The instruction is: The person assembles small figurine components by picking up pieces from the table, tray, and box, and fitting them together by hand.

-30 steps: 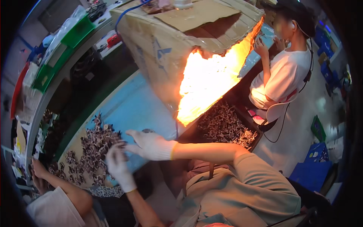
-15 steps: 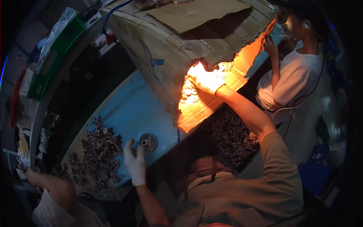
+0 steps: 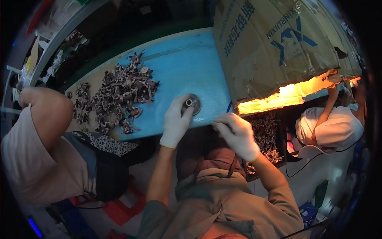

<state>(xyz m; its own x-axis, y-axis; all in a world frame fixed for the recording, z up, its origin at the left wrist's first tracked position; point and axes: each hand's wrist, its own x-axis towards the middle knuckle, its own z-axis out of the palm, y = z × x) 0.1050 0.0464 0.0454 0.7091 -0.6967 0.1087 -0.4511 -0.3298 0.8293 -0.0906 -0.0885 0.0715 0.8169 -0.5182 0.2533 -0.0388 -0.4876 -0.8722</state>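
On the blue tabletop, near its front edge, lies a round grey metal disc (image 3: 196,104) with a small pale ring standing at its centre. My left hand (image 3: 176,124), in a white glove, has its thumb and fingers closed about that ring, resting on the disc. To the right, just off the table edge, my gloved right hand (image 3: 238,135) is closed in a pinch; whatever sits between its fingertips, if anything, cannot be made out. A heap of small brown figure-like parts (image 3: 127,89) is spread on the table left of the disc.
A large cardboard box (image 3: 274,51), its ragged opening glowing orange inside, stands at the right of the blue table (image 3: 187,51). Below it is a dark bin of brown parts (image 3: 267,133). One co-worker (image 3: 330,123) sits at right, another (image 3: 51,147) at left. Red stool (image 3: 123,207) behind.
My right hand has come out of the glowing box opening and down to the table edge. My left hand has closed in on the disc. The view has swung toward the left.
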